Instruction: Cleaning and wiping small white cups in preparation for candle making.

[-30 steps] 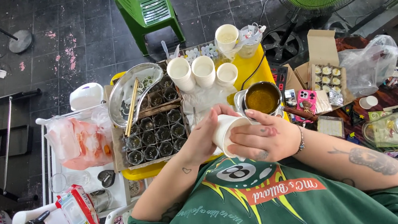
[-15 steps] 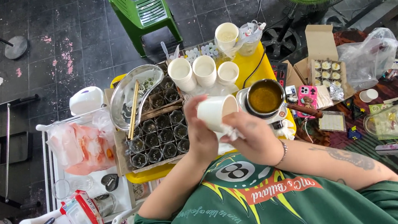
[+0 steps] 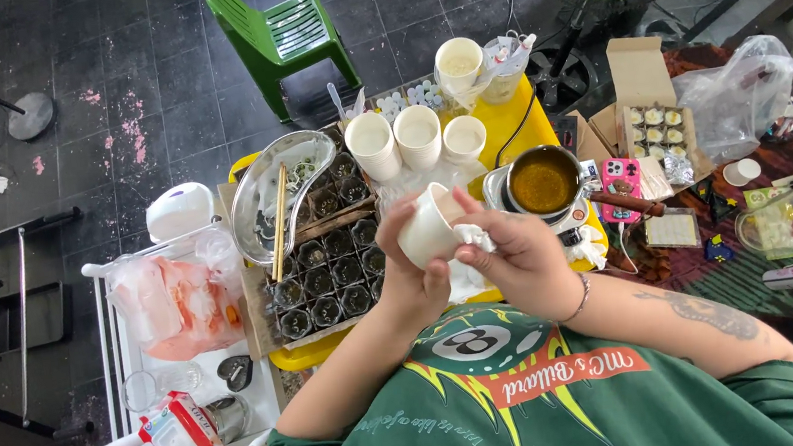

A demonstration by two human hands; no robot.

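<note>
**A:** ok so where's this at? Big stuff first: yellow table (image 3: 515,123) is packed. There's a tray of small dark glass jars (image 3: 323,282) sitting in rows, look empty as far as I can tell, and a pot of amber liquid (image 3: 542,180) right next to the hands. Three white cups (image 3: 418,137) are lined up behind, upright, each with pale stuff inside. One more cream cup (image 3: 459,64) further back.

**B:** so I'd guess early-to-middle? Three cups look dealt with, the jars look untouched, and one cup is in hand right now. Just my read though.

**A:** same. The white cup (image 3: 429,227) is held up above the table edge, between the jar tray and the pot, tipped on its side with the mouth facing up and right.

**B:** hands? Left hand (image 3: 405,270) is wrapped around the cup's base, fingers curled, proper grip.

**A:** right hand (image 3: 520,256) is mostly closed too, pinching a scrunched white tissue (image 3: 475,239) right against the cup's rim. Can't tell if the tissue goes inside the cup.

**B:** metal dish with chopsticks (image 3: 277,219) nobody's touching.
</note>
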